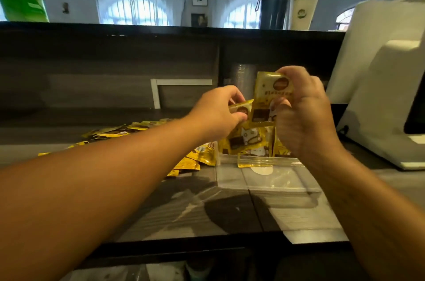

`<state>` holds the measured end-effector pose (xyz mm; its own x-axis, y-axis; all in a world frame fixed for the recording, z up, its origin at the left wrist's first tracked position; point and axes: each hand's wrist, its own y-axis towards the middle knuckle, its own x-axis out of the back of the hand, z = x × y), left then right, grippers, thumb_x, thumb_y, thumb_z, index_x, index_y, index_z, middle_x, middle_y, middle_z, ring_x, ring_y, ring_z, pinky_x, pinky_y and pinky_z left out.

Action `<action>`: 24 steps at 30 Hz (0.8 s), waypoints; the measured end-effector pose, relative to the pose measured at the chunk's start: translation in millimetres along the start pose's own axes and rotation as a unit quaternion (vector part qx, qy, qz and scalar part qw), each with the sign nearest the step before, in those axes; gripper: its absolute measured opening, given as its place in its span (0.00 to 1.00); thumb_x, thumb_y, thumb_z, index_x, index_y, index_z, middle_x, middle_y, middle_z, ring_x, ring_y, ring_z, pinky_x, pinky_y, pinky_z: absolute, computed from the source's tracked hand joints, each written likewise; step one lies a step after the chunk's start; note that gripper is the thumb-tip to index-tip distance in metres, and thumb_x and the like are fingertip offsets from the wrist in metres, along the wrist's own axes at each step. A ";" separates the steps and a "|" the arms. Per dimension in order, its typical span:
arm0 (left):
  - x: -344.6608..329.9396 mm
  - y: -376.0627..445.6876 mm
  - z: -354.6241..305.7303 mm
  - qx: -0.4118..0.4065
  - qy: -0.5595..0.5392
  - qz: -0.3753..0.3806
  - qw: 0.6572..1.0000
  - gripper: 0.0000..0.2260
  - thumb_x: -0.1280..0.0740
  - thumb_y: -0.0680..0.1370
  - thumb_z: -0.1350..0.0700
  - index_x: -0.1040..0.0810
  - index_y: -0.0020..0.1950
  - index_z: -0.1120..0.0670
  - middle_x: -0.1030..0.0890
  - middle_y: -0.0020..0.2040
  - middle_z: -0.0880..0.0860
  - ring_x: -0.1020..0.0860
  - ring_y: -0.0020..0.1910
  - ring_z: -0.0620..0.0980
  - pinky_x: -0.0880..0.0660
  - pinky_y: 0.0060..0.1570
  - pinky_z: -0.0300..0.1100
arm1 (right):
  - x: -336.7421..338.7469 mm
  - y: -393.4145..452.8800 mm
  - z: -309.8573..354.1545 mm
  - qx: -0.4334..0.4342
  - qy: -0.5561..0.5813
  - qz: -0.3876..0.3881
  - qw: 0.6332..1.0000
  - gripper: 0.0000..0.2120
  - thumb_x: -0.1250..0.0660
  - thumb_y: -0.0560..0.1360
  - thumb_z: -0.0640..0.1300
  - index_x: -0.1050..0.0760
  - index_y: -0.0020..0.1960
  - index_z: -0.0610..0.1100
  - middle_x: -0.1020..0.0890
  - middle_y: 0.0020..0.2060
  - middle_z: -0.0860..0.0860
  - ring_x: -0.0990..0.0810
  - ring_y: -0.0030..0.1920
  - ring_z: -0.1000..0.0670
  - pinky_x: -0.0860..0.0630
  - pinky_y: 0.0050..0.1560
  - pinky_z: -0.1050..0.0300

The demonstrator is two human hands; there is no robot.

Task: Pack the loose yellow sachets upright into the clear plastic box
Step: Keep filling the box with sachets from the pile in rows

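Right hand (303, 110): raised above the box, fingers curled round an upright yellow sachet (268, 99), printed face toward the camera.

Left hand (216, 111): raised just beside the right, fingers and thumb pinching a second sachet (241, 108), tilted, its end touching or overlapping the upright one; which, I cannot tell.

Clear plastic box (264, 179): on the table (161, 207), right of middle, well in from the near edge. Several packed sachets (248, 142) stand upright at its far side; the near part shows bare bottom.

Loose sachets (128, 131): a flat scattered heap on the table left of the box, reaching toward the far edge, partly hidden by the left forearm.

White machine (386, 101): at the table's right edge, beside the box.
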<state>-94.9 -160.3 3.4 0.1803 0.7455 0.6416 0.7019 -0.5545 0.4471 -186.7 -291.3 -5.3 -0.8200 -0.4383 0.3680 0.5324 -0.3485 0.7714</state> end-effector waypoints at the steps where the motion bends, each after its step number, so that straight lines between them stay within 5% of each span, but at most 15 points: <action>1: -5.3 3.5 0.0 -0.001 0.023 0.008 1.000 0.07 0.29 0.78 0.56 0.24 0.53 0.46 0.23 0.47 0.44 0.24 0.45 0.43 0.27 0.36 0.33 | 3.7 -0.7 -3.7 -0.002 -0.005 0.006 1.000 0.23 0.38 0.77 0.32 0.32 0.65 0.54 0.34 0.57 0.51 0.29 0.54 0.52 0.30 0.42 0.70; 4: -16.5 9.8 2.1 -0.028 0.135 -0.001 0.990 0.06 0.29 0.78 0.54 0.24 0.52 0.46 0.24 0.47 0.45 0.25 0.44 0.46 0.30 0.35 0.36 | 11.5 -0.6 -14.0 -0.019 0.004 0.016 1.000 0.20 0.36 0.77 0.34 0.31 0.64 0.50 0.32 0.55 0.52 0.28 0.50 0.58 0.29 0.36 0.73; 6: -20.0 12.5 4.5 -0.062 0.273 -0.016 0.960 0.08 0.29 0.76 0.49 0.24 0.52 0.45 0.26 0.49 0.46 0.26 0.47 0.47 0.30 0.38 0.40 | 15.1 0.3 -20.1 -0.071 0.148 0.039 0.986 0.15 0.37 0.78 0.33 0.29 0.63 0.42 0.30 0.48 0.55 0.26 0.44 0.64 0.29 0.36 0.75; 9: -24.6 18.0 8.5 -0.073 0.388 0.004 0.919 0.16 0.27 0.74 0.46 0.27 0.58 0.46 0.28 0.54 0.49 0.28 0.52 0.51 0.24 0.43 0.47 | 21.7 2.1 -28.4 -0.152 0.300 0.051 0.940 0.11 0.39 0.78 0.36 0.27 0.60 0.36 0.27 0.41 0.56 0.23 0.40 0.59 0.25 0.35 0.70; 12: -30.3 24.4 12.5 -0.077 0.366 0.070 0.925 0.27 0.26 0.73 0.50 0.33 0.68 0.44 0.26 0.59 0.49 0.26 0.54 0.51 0.22 0.46 0.47 | 25.5 2.3 -36.8 -0.148 0.149 0.087 0.974 0.13 0.38 0.79 0.36 0.29 0.63 0.42 0.29 0.44 0.58 0.27 0.38 0.74 0.30 0.29 0.76; 14: -33.2 27.3 12.9 -0.062 0.323 0.131 0.935 0.34 0.26 0.72 0.49 0.39 0.74 0.42 0.26 0.62 0.48 0.24 0.55 0.51 0.21 0.47 0.47 | 29.1 3.5 -40.8 -0.118 0.043 0.098 0.987 0.15 0.35 0.78 0.37 0.29 0.63 0.46 0.30 0.46 0.57 0.25 0.45 0.67 0.31 0.28 0.76; 17: -38.3 28.6 12.7 -0.057 0.365 0.188 0.910 0.43 0.24 0.70 0.43 0.47 0.78 0.42 0.27 0.64 0.50 0.25 0.58 0.53 0.23 0.47 0.47 | 27.8 6.3 -43.9 -0.066 -0.133 0.129 0.981 0.17 0.31 0.76 0.38 0.27 0.63 0.50 0.31 0.51 0.55 0.28 0.48 0.53 0.30 0.38 0.72; 20: -41.8 28.7 12.8 -0.072 0.430 0.162 0.885 0.39 0.24 0.69 0.40 0.40 0.74 0.45 0.26 0.57 0.49 0.24 0.52 0.51 0.23 0.43 0.48 | 20.5 9.2 -41.9 -0.053 -0.211 0.169 0.961 0.18 0.29 0.74 0.41 0.25 0.61 0.52 0.28 0.52 0.53 0.25 0.50 0.50 0.26 0.40 0.64; 24: -43.9 29.8 15.9 -0.073 0.419 0.143 0.894 0.36 0.23 0.68 0.41 0.38 0.71 0.44 0.24 0.54 0.48 0.24 0.50 0.50 0.27 0.35 0.45 | 6.7 10.9 -33.6 -0.024 -0.309 0.231 0.922 0.11 0.31 0.76 0.45 0.25 0.58 0.52 0.21 0.48 0.52 0.21 0.45 0.50 0.18 0.42 0.54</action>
<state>-70.9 -203.7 -21.3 -0.2839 0.0601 0.9570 0.6012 -0.7663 0.2265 -179.3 -325.8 -11.8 -0.4577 0.0015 0.8891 0.8517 -0.2863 0.4389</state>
